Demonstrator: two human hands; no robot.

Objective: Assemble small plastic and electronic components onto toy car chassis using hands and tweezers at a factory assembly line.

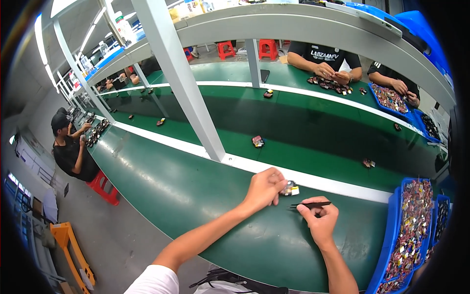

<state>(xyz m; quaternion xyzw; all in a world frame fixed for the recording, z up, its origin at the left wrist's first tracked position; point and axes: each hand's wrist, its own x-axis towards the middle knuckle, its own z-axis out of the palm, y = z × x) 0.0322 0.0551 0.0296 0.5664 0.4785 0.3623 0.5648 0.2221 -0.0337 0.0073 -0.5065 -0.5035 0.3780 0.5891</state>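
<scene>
My left hand (267,189) is closed, its fingertips at the edge of a small black electronic assembly (291,188) with a pale yellow and white tag. The assembly is over the near edge of the white rail, and the fingers partly hide it. Just to the right, my right hand (320,219) grips a pair of black tweezers (320,204) between thumb and fingers. The tweezers' tips point left, towards my left hand, and stand slightly apart with nothing visible between them. Both hands are above the green worktop (215,196).
A blue bin (391,245) full of small wired parts stands on the right. Beyond the white rail (328,183) runs a conveyor belt (303,115) with scattered assemblies. A grey post (188,83) rises ahead. Co-workers sit across and at far left, near a red stool (104,188).
</scene>
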